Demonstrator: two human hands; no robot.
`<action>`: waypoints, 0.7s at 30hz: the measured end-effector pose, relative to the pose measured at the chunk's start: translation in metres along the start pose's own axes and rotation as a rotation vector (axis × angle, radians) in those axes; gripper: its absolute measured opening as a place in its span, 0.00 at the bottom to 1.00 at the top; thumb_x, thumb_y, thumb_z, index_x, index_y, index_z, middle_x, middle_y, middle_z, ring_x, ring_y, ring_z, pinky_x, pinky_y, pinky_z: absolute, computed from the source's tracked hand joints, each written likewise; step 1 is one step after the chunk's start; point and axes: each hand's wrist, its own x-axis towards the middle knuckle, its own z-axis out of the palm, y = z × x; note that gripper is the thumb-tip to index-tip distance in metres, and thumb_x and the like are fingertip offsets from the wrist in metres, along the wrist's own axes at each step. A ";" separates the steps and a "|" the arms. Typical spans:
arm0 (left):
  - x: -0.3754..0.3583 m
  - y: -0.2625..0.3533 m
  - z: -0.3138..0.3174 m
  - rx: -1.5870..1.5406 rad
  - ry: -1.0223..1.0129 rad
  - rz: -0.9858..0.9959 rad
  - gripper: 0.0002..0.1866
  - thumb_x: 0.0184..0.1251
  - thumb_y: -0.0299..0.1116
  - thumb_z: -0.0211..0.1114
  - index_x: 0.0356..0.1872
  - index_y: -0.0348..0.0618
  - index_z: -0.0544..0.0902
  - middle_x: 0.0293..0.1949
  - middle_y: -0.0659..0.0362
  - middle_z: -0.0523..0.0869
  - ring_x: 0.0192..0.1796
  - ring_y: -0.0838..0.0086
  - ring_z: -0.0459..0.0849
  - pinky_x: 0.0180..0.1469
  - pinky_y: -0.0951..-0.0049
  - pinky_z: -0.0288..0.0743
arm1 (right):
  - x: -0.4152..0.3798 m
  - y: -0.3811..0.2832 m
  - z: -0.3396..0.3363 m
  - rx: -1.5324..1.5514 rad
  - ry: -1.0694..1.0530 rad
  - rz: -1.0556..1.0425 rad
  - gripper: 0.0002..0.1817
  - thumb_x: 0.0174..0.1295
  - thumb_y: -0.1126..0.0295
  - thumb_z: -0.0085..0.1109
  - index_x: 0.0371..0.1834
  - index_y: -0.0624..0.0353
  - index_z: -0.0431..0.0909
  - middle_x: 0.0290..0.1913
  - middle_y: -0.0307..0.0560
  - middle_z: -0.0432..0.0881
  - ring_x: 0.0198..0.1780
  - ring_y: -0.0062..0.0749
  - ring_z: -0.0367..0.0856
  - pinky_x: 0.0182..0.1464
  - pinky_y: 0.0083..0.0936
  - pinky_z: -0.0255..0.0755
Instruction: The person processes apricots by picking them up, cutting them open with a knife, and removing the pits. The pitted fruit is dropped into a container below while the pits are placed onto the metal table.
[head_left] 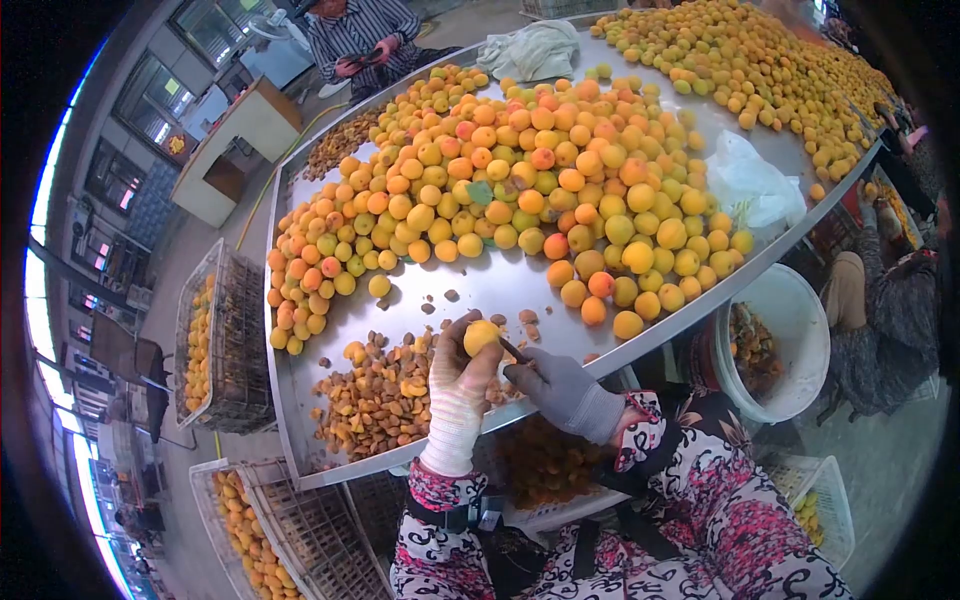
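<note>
"One yellow fruit (482,338) sits in your gloved left hand (460,388), thumb and fingers closed round it."

"And your right hand (570,392)?"

"You grip a thin dark tool (513,350) in it, the tool's end at the fruit's three o'clock edge."

"What's around you?"

"On your metal table (480,290), split pieces (375,400) at eight o'clock and a heap (500,180) at twelve; a white bucket (800,325) at three."

The left glove (457,402) was white with faint pinkish bands and dark fingertips, the right glove (571,391) grey. The sleeves (750,510) carried black scrolls and magenta blotches on white. The apricots (520,170) were yellow to orange, some blushed red; the pits (375,400) were brown; the bucket (790,330) was white.
</note>
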 end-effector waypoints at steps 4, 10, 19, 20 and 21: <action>-0.005 -0.013 0.005 -0.266 0.136 -0.160 0.23 0.58 0.39 0.63 0.51 0.36 0.71 0.42 0.57 0.78 0.45 0.73 0.76 0.49 0.74 0.71 | -0.001 0.016 0.030 0.022 0.153 -0.066 0.16 0.65 0.61 0.46 0.43 0.64 0.72 0.29 0.52 0.79 0.33 0.45 0.79 0.34 0.32 0.68; 0.005 -0.029 -0.008 -0.405 0.091 -0.274 0.18 0.63 0.43 0.59 0.44 0.37 0.75 0.40 0.57 0.79 0.40 0.74 0.78 0.43 0.75 0.74 | -0.001 0.013 0.033 -0.042 0.285 -0.117 0.18 0.64 0.58 0.48 0.45 0.63 0.70 0.28 0.58 0.78 0.33 0.50 0.79 0.34 0.37 0.70; 0.002 -0.014 0.003 -0.370 0.104 -0.147 0.19 0.62 0.41 0.60 0.46 0.38 0.72 0.39 0.57 0.79 0.37 0.74 0.78 0.38 0.74 0.74 | 0.000 0.003 0.021 -0.202 0.178 -0.067 0.18 0.63 0.58 0.49 0.46 0.61 0.71 0.26 0.58 0.78 0.31 0.54 0.78 0.32 0.40 0.71; 0.001 -0.013 0.006 -0.499 0.098 -0.225 0.18 0.63 0.43 0.58 0.46 0.38 0.73 0.40 0.56 0.79 0.40 0.72 0.78 0.42 0.73 0.74 | -0.001 0.001 0.022 -0.222 0.224 -0.103 0.19 0.63 0.58 0.49 0.49 0.61 0.70 0.26 0.57 0.79 0.31 0.53 0.78 0.32 0.40 0.71; 0.000 -0.012 0.008 -0.627 0.092 -0.302 0.18 0.64 0.44 0.57 0.45 0.38 0.74 0.40 0.56 0.79 0.42 0.69 0.78 0.46 0.71 0.74 | -0.002 0.000 0.022 -0.242 0.270 -0.139 0.20 0.63 0.58 0.49 0.52 0.60 0.69 0.27 0.56 0.79 0.31 0.53 0.78 0.32 0.40 0.71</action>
